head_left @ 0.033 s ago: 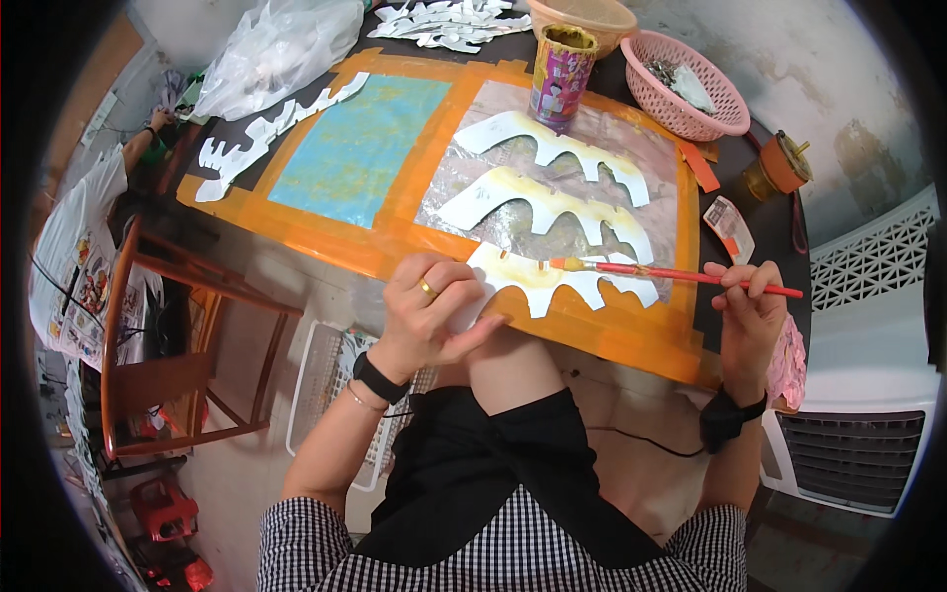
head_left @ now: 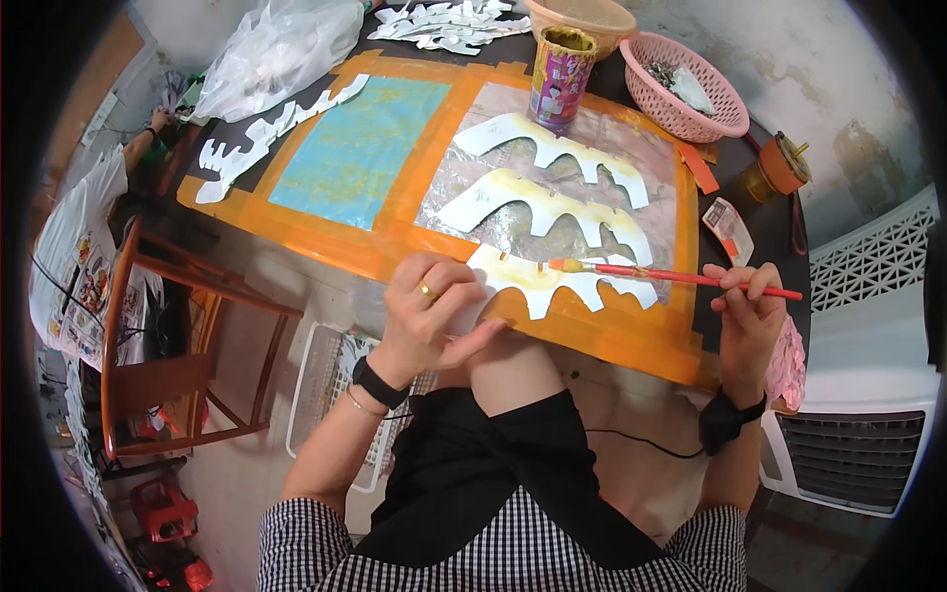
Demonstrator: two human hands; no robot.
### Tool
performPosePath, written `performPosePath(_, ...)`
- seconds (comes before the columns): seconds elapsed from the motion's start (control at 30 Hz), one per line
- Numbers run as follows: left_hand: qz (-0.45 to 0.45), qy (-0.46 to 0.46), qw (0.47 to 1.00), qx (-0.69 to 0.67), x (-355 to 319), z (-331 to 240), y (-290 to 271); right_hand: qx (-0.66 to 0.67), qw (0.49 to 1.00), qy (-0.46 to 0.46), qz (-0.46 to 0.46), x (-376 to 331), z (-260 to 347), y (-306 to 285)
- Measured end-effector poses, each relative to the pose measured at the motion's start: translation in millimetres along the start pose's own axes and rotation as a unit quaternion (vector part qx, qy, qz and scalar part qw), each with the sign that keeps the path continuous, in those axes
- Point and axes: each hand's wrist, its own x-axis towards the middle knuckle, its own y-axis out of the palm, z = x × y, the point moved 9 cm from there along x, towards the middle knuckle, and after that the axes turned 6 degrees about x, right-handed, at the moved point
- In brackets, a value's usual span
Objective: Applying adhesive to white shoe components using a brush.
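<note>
My left hand (head_left: 432,306), with a ring on one finger, grips the near end of a white zigzag paper cutout (head_left: 552,281) and holds it at the table's front edge. My right hand (head_left: 747,314) pinches a red paintbrush (head_left: 671,276) by its handle end. The brush lies almost level, and its yellowed bristles touch the top of that cutout. Two more white cutouts (head_left: 543,205) smeared with yellow lie behind it on a foil sheet (head_left: 473,163). A tin can (head_left: 560,79) with yellow paint round its rim stands at the back of the foil.
An orange-taped board (head_left: 395,247) carries the foil and a blue-green panel (head_left: 360,148). Behind it are a pink basket (head_left: 686,94), a tan bowl (head_left: 582,15), a clear plastic bag (head_left: 276,54) and more white cutouts (head_left: 444,22). A wooden chair (head_left: 168,365) and another person's arm (head_left: 133,148) are at left, a white fan unit (head_left: 858,434) at right.
</note>
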Motion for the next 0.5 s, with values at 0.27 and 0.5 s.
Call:
performPosePath(0.27, 0.076, 0.071, 0.993, -0.05, 7.6, -82.8, 25.6, -0.007, 1.0, 0.0, 0.02, -2.3, -1.2, 13.6)
performPosePath(0.5, 0.188, 0.052, 0.98, -0.04, 15.5, -107.1, 70.0, -0.045, 0.999, -0.011, 0.001, -5.9, 2.9, 4.6)
